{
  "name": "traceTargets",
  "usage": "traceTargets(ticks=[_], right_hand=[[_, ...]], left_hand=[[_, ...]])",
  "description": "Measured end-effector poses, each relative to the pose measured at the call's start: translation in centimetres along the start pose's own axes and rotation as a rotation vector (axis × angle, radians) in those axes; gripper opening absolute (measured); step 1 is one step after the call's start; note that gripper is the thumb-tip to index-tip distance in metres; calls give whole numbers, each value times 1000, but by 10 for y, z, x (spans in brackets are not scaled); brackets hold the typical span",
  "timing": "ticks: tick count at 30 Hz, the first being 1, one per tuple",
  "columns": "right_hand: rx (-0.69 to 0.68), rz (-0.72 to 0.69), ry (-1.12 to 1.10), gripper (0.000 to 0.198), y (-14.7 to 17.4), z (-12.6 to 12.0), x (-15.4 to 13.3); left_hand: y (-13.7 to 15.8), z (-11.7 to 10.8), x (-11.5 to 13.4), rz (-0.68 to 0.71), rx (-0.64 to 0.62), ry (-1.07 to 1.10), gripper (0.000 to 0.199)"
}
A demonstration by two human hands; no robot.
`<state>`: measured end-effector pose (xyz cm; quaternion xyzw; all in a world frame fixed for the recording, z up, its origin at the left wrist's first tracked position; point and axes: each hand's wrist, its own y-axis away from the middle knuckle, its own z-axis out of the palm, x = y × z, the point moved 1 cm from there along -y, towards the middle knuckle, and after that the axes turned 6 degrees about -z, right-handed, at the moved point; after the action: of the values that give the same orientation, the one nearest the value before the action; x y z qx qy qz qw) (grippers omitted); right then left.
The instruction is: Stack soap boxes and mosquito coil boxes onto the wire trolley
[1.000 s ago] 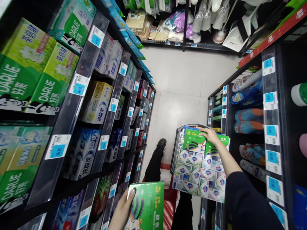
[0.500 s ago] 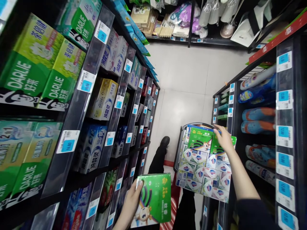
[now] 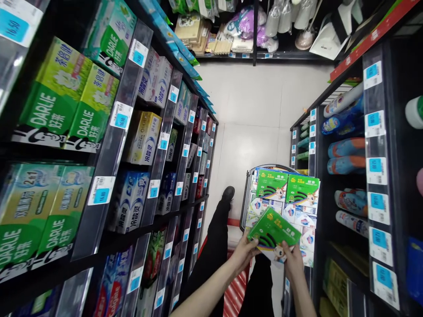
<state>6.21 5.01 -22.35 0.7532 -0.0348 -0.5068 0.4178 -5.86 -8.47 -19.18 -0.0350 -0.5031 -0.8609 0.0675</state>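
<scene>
A green mosquito coil box (image 3: 275, 230) is held tilted between my two hands over a full basket (image 3: 246, 200). My left hand (image 3: 245, 252) grips its left corner, thumb on top. Closed on its lower right edge is my right hand (image 3: 292, 259). Just beyond, two more mosquito coil boxes, one at left (image 3: 271, 184) and one at right (image 3: 302, 190), lie side by side on top of the basket's load. White soap packs (image 3: 308, 240) with blue and red logos fill the rest of the top layer, partly hidden by the held box.
Shelves of toothpaste boxes (image 3: 82, 110) rise close on my left. Bottles (image 3: 346, 156) lie behind price tags on the right-hand shelf. Pale floor tiles (image 3: 247, 105) run ahead to a far shelf with a dustpan (image 3: 333, 37). Red ridged plastic (image 3: 236, 288) sits below my arms.
My left hand has brought the mosquito coil box up and right to the basket. My right hand has left the box at the basket's far right and now also holds this one.
</scene>
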Motion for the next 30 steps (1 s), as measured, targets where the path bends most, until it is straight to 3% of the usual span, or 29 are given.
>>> traceTargets(ticks=[3,9,15,22,25,30], right_hand=[[-9,-57,195,70,-42,-12,3],[-139,-40,426,70,-91,4,1],[-33,98,660,64,-91,12,3],[69,88,702,56,-82,24,-1],[136,19,745,53,-80,31,-6],[195,-54,761,42,-80,38,-18]], left_hand=[[-26,-18,-15,-65,64,-179,60],[-66,-29,-18,48,306,-314,54],[-80,-31,-15,31,411,-464,29],[-83,-33,3,159,540,-734,30],[-82,-31,10,239,587,-861,28],[-83,-31,15,235,557,-926,22]])
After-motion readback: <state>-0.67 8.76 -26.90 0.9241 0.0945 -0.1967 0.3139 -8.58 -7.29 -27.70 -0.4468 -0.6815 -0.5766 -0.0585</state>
